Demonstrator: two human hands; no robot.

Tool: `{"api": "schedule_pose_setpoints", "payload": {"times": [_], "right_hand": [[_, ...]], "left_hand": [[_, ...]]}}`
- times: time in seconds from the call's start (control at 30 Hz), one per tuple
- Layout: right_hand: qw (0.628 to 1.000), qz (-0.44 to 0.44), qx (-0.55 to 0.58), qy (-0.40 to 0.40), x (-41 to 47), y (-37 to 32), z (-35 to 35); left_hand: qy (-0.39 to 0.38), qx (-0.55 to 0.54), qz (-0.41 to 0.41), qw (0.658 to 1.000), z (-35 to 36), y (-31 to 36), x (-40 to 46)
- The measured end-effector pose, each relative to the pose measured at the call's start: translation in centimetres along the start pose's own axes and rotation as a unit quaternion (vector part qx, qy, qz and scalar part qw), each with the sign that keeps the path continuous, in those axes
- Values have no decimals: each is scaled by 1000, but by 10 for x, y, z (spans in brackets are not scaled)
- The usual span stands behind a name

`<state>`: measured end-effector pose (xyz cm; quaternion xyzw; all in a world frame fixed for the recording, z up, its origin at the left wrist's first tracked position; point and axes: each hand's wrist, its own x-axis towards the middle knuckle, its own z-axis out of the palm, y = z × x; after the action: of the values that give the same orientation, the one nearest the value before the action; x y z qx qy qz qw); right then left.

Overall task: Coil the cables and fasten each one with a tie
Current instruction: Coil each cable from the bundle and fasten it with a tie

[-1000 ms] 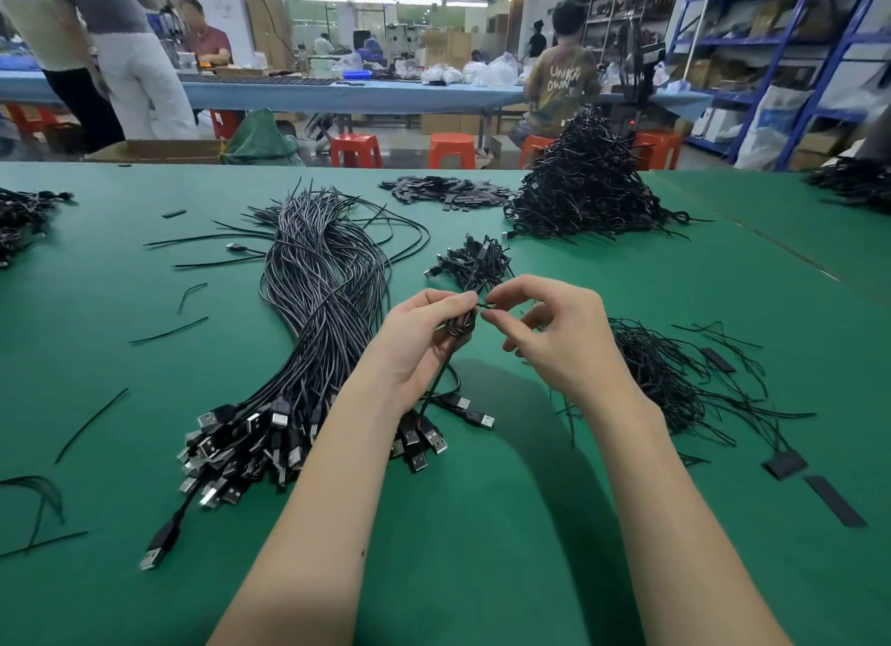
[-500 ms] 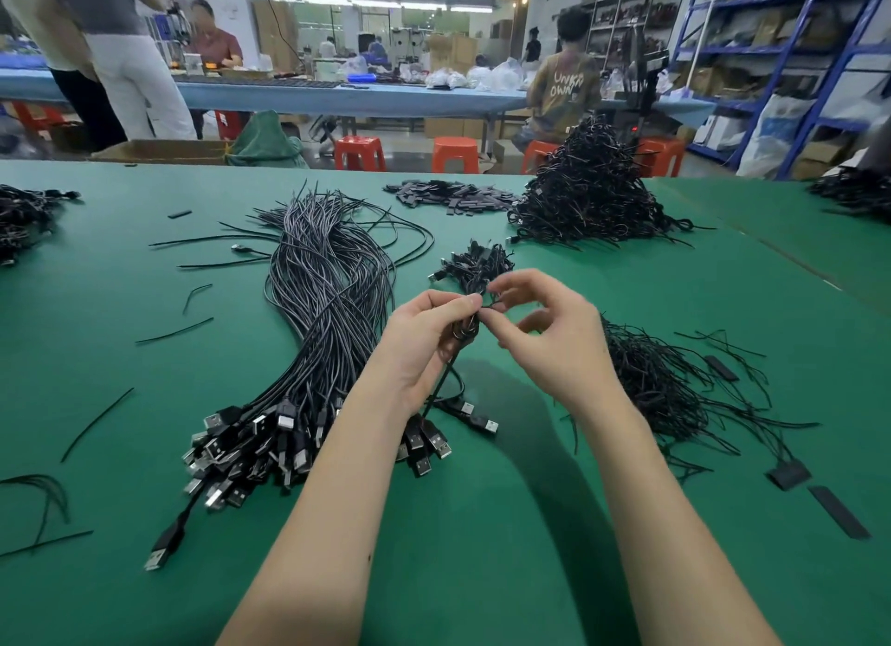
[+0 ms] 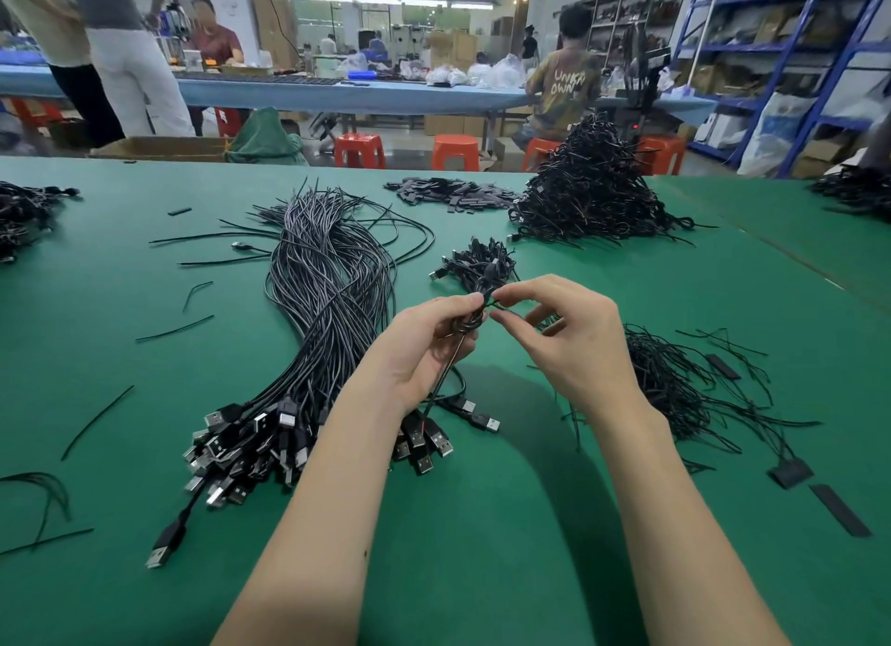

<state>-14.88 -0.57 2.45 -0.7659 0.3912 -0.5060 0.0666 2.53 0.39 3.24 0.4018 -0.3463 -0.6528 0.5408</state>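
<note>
My left hand [image 3: 424, 346] grips a small coiled black cable [image 3: 465, 327] above the green table [image 3: 482, 525]; the cable's tail hangs down toward its USB plug. My right hand [image 3: 573, 341] pinches a thin black tie [image 3: 499, 305] at the top of the coil, thumb and forefinger meeting the left fingertips. A long bundle of uncoiled USB cables [image 3: 318, 317] lies to the left, plugs toward me. Loose ties [image 3: 675, 385] lie heaped to the right. A few coiled cables [image 3: 477, 264] sit just beyond my hands.
A tall heap of coiled cables [image 3: 583, 192] stands at the back right, flat black strips [image 3: 448, 192] beside it. Stray ties [image 3: 96, 421] lie scattered on the left. More cable piles sit at the far left [image 3: 24, 211] and far right edges. People work at a blue bench behind.
Both hands stayed together on the coil, rising slightly away from the table. The right fingers shifted their pinch on the tie at the coil's top.
</note>
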Motion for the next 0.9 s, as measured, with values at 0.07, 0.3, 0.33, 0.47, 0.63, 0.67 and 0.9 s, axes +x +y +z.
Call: {"api": "schedule_pose_setpoints", "payload": {"times": [0.07,0.3,0.33,0.47,0.63,0.67,0.9], "right_hand": [[1000,9,4,-2,0,1,-1],[942,234,237,-40,5,-14,-3],[906,288,305,-57,7,-17,-4],[635,507,578,-73,9,-24,3],[862,391,316,-64,-1,-18,13],[918,330,213,-58,-2,-14,13],[993,105,-43,-30,-8,1,9]], "left_hand": [[-6,-11,-9,1000,0,0,1],[-26,46,154,987,-1,-6,0],[-28,57,194,979,-1,-7,0],[-24,133,293,946,-1,-9,2],[37,186,204,960,-12,-16,7],[43,183,175,966,-14,-17,8],[40,158,132,978,-15,-18,13]]}}
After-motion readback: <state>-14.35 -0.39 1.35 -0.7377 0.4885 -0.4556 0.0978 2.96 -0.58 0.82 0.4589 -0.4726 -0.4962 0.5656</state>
